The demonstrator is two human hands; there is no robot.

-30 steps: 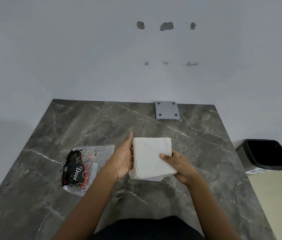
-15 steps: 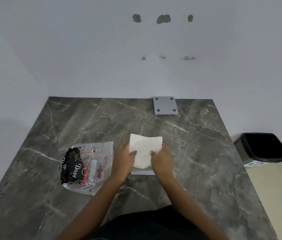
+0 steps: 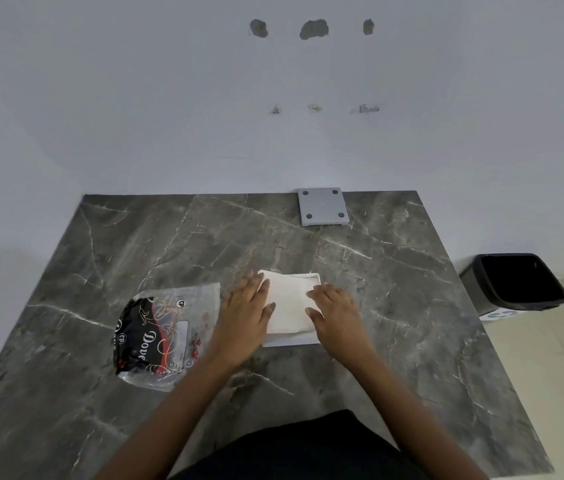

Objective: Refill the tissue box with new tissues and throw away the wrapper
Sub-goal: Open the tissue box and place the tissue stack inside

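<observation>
A white stack of tissues (image 3: pixel 287 303) lies in a low white tissue box (image 3: pixel 291 341) at the middle of the dark marble table (image 3: pixel 412 341). My left hand (image 3: pixel 244 317) rests flat on the stack's left edge, fingers spread. My right hand (image 3: pixel 334 311) presses on the stack's right side, fingers curled over the tissue. The clear plastic wrapper (image 3: pixel 166 336) with black and red print lies flat on the table to the left of my left hand.
A grey square plate (image 3: pixel 322 206) with corner holes sits at the table's far edge by the wall. A black waste bin (image 3: pixel 515 282) stands on the floor to the right of the table.
The tissue stack came down from being held tilted above the table into the white box. Both hands moved on top of it and now press it flat.
</observation>
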